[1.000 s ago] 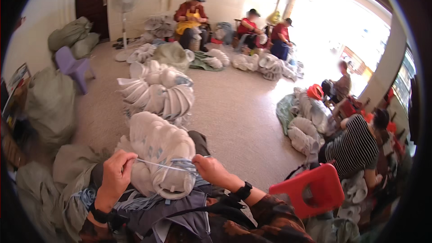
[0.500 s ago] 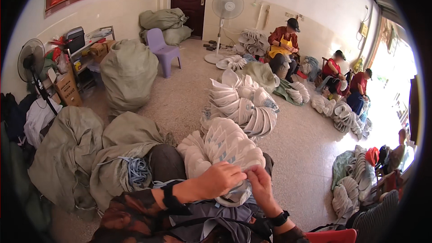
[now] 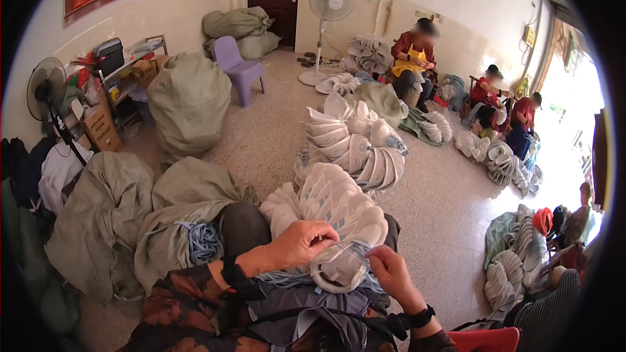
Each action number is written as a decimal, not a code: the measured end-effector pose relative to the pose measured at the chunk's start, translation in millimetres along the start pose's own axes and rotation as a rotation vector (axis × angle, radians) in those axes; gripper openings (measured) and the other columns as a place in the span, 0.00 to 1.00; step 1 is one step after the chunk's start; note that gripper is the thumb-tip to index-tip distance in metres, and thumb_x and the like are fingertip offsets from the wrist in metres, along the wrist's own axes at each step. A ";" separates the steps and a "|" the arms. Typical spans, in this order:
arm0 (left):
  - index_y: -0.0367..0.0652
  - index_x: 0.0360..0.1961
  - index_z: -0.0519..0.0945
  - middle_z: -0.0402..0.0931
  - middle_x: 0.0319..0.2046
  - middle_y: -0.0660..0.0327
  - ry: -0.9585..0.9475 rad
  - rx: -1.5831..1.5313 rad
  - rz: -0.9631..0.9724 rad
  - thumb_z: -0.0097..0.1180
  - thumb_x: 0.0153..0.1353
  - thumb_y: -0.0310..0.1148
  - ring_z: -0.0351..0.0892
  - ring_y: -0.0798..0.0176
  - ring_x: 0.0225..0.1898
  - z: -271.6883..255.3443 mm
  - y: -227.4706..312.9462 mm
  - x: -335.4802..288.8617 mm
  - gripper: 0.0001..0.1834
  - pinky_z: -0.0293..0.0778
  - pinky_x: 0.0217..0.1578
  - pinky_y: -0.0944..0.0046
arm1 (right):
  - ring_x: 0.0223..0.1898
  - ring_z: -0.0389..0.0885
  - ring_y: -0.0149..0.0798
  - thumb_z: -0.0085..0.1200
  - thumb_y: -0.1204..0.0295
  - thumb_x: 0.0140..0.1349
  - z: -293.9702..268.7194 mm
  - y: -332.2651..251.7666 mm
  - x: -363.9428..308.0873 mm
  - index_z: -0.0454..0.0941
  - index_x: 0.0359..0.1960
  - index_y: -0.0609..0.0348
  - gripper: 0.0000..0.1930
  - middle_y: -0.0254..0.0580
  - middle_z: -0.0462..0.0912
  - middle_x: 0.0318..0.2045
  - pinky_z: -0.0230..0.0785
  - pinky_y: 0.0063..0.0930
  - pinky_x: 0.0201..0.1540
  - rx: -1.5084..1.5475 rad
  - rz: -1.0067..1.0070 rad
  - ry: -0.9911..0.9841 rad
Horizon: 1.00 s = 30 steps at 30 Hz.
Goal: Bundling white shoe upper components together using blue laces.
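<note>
White shoe uppers point(image 3: 336, 199) are nested in a curved stack on my lap. The nearest shoe upper point(image 3: 340, 268) faces me with its opening toward my body. Over its front a thin light-blue shoelace point(image 3: 356, 248) runs between my hands. My left hand point(image 3: 301, 245) pinches the lace to the left of the upper, finger and thumb together. On the right side, my right hand point(image 3: 394, 276) is closed on the lace's other part, slightly lower. More light-blue laces point(image 3: 284, 279) lie across my lap under the upper.
A bundle of blue laces point(image 3: 204, 241) rests on an olive sack point(image 3: 189, 199) at my left. Another stack of uppers point(image 3: 358, 146) stands ahead on the floor. Beyond are a purple chair point(image 3: 240, 68), a fan point(image 3: 319, 39) and seated people point(image 3: 412, 58) working. A red stool point(image 3: 486, 340) is beside me.
My hands, together over the upper before, have drawn apart, left hand leftward and right hand right and down. The lace now shows between them, and the upper's opening is more visible.
</note>
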State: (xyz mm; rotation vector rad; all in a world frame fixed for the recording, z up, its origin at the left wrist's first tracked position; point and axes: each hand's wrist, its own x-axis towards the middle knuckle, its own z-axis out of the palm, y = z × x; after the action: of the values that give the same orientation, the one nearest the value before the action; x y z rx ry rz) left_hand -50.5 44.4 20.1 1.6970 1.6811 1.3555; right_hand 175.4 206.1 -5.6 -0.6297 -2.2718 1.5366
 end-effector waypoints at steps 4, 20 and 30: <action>0.38 0.43 0.82 0.82 0.36 0.56 -0.108 -0.012 -0.050 0.58 0.64 0.23 0.82 0.61 0.38 11.7 -2.2 4.8 0.07 0.75 0.39 0.63 | 0.32 0.83 0.41 0.53 0.79 0.65 12.1 1.4 9.0 0.80 0.40 0.66 0.05 0.49 0.82 0.33 0.73 0.29 0.36 -0.233 -0.309 0.120; 0.41 0.46 0.73 0.82 0.31 0.49 -0.111 0.024 -0.040 0.55 0.66 0.26 0.85 0.46 0.34 32.9 9.0 3.5 0.08 0.76 0.33 0.55 | 0.33 0.83 0.45 0.58 0.79 0.61 29.4 -18.5 16.5 0.83 0.37 0.64 0.05 0.47 0.82 0.32 0.73 0.33 0.36 -0.173 -0.317 0.074; 0.41 0.48 0.71 0.80 0.33 0.43 -0.141 0.139 -0.030 0.52 0.69 0.27 0.81 0.37 0.39 30.0 2.8 7.1 0.09 0.75 0.35 0.48 | 0.34 0.82 0.53 0.56 0.80 0.62 30.7 -13.1 24.1 0.79 0.38 0.65 0.05 0.50 0.80 0.31 0.72 0.38 0.36 -0.193 -0.377 0.089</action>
State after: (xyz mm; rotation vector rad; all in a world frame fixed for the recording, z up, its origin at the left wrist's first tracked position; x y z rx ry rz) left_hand -25.7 60.6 11.2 1.7902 1.7474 1.1005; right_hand 137.4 190.4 -4.1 -0.2856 -2.3224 1.1022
